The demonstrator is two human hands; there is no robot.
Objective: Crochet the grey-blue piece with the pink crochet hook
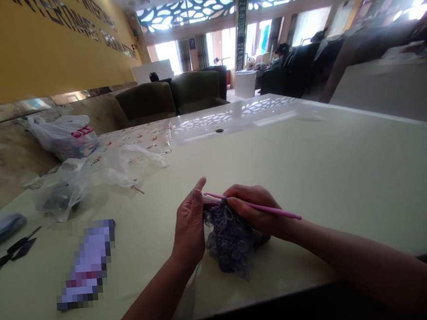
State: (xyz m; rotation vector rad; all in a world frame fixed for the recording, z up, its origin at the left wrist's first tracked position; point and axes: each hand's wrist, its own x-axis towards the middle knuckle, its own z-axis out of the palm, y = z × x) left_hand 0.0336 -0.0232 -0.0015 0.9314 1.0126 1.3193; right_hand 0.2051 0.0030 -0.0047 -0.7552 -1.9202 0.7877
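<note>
A pink crochet hook point(271, 210) lies in my right hand point(255, 206), with its tip pointing left toward my other hand. Below the fingers hangs a dark grey crocheted piece point(226, 237) with ruffled, partly see-through loops; its lower end reaches down near the table. My left hand point(191, 225) is at the left edge of this piece, one finger raised. A pale translucent strand of ribbon-like yarn point(209, 199) runs from my left fingers to the hook tip. The left fingers behind the work are partly hidden.
On the left of the table point(346, 170) lie keys point(13, 252), a blurred-out phone-like object point(89, 266), a clear bag with dark material point(62, 197) and a thin plastic bag point(126, 163). A full white carrier bag point(65, 136) stands by the wall. Armchairs point(196, 90) are beyond.
</note>
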